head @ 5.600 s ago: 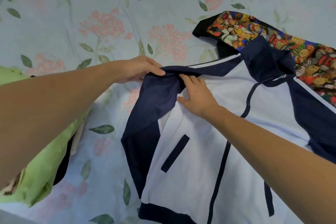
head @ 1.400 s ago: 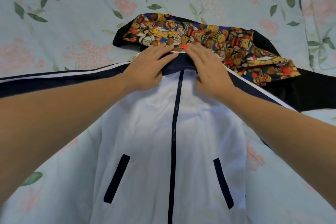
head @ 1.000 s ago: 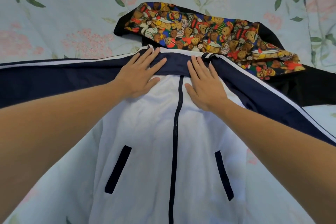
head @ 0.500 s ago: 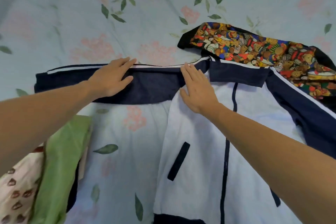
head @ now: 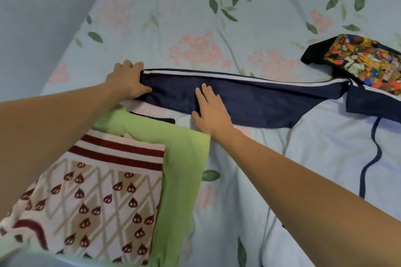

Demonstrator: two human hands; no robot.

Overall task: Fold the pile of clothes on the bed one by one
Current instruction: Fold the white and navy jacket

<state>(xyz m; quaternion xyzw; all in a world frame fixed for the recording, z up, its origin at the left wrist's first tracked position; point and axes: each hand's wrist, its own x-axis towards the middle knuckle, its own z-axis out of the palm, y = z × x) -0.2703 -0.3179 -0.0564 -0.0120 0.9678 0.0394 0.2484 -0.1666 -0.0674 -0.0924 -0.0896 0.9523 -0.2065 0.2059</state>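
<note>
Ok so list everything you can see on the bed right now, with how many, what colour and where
jacket: one, white body with navy sleeve, spread flat at centre and right, sleeve stretched out to the left
teddy-bear print garment: one, multicolour with black edging, at the right edge beyond the jacket collar
green garment: one, light green, folded, lower left
patterned cloth: one, cream with maroon stripes and drop shapes, on top of the green garment
bedsheet: one, pale blue with pink flowers and green leaves, under everything
left hand: one, grips the cuff end of the sleeve
right hand: one, flat on the middle of the sleeve
</note>
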